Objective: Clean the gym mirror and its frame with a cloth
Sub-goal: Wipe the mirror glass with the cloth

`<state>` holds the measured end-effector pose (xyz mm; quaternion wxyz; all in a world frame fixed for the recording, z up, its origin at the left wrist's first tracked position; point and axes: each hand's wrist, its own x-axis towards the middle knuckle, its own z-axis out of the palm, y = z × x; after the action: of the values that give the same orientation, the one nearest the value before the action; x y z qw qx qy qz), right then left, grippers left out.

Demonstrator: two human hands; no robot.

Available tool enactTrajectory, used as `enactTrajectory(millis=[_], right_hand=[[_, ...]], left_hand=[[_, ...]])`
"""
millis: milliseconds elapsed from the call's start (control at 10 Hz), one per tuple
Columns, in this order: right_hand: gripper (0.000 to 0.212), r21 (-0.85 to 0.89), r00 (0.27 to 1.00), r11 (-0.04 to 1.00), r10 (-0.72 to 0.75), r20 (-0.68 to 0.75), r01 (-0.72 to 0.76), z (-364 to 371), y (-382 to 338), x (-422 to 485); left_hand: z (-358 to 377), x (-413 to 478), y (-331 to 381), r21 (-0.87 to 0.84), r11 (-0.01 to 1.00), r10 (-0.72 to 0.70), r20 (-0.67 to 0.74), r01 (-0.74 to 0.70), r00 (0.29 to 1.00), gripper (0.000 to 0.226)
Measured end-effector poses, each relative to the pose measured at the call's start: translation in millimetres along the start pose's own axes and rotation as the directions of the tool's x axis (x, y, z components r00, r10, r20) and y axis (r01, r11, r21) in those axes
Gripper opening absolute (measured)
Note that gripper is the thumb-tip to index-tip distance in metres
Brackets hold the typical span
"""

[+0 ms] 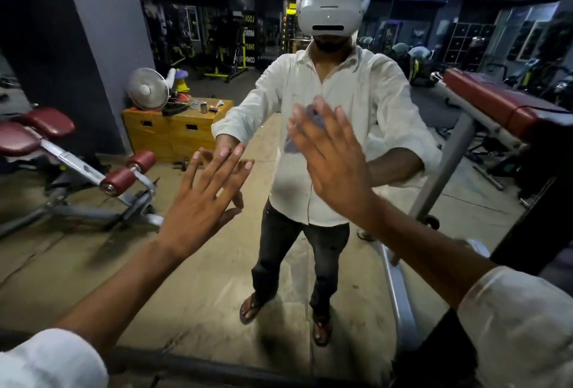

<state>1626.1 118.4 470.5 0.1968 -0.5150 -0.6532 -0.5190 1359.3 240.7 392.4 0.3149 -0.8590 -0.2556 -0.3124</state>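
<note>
Mirror's [217, 263] dead ahead, my right hand [331, 155] pressing the cloth [313, 119] flat against it, open-palmed, left hand [201, 198] spread empty just beside, lower down.

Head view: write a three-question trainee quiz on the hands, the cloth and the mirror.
1. True or false: the left hand holds the cloth.
2. Pick one. The right hand is: A) clenched in a fist; B) flat, with straight fingers pressing the cloth on the mirror; C) hanging at the person's side.
3. Fill in: the cloth's colour is ____.

Key: 1 false, the left hand lies bare and spread on the glass; 2 B; 3 bluish purple.
</note>
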Motion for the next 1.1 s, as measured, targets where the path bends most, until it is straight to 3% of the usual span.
enactTrajectory(millis=[100,200,300,400,500,600,700,800,900,1000,1100], right_hand=[[0.051,0.132,0.977,0.983,-0.144,0.156,0.124,44.8,-64.2,-59.6],[0.061,0.662,0.862,0.745,-0.389,0.325,0.087,73.6,-85.4,-98.9],[0.055,0.188,0.651,0.653,-0.755,0.081,0.734,75.1,-72.9,-97.8],[0.051,0.204,0.966,0.957,-0.232,0.112,0.206,47.8,-84.1,-14.1],[0.056,0.115,0.995,0.991,0.082,-0.060,-0.075,21.9,-52.4,66.5],[0.059,0.059,0.976,0.980,0.197,-0.092,-0.192,29.7,-74.9,74.8],[0.056,-0.127,0.998,0.991,-0.047,0.038,0.052,70.9,-124.9,19.0],[0.056,-0.136,0.903,0.905,-0.370,0.218,0.403,97.2,-168.7,-61.0],[0.057,-0.051,0.745,0.799,-0.533,0.402,0.599,90.9,-172.7,-80.9],[0.053,-0.077,0.879,0.890,-0.424,0.220,0.449,77.7,-142.8,-22.3],[0.053,-0.160,0.978,0.965,-0.208,0.017,0.208,50.8,-94.2,60.7]], left_hand=[[9.2,-27.5,-16.6,-0.001,0.999,0.038,0.050,-0.038,0.998,0.109],[15.2,-44.8,-32.8,0.013,0.994,0.111,0.075,-0.113,0.991,0.106],[18.5,-53.4,-52.6,0.033,0.982,0.184,0.070,-0.187,0.980,0.104],[20.3,-54.3,-80.8,0.010,0.983,0.185,0.050,-0.185,0.982,0.102],[16.4,-51.0,-103.6,-0.030,0.996,0.082,0.005,-0.082,0.997,0.101],[15.6,-51.3,-113.6,-0.051,0.995,0.086,-0.008,-0.086,0.996,0.101],[18.8,-55.4,-110.6,-0.057,0.995,0.088,0.001,-0.088,0.996,0.103],[19.1,-56.2,-110.3,-0.056,0.994,0.089,-0.006,-0.090,0.996,0.104],[16.4,-56.1,-112.7,-0.052,0.994,0.098,0.009,-0.097,0.995,0.106],[15.1,-56.1,-111.8,-0.069,0.994,0.092,0.029,-0.090,0.995,0.107],[15.8,-55.7,-110.2,-0.062,0.995,0.080,0.036,-0.078,0.996,0.106]])
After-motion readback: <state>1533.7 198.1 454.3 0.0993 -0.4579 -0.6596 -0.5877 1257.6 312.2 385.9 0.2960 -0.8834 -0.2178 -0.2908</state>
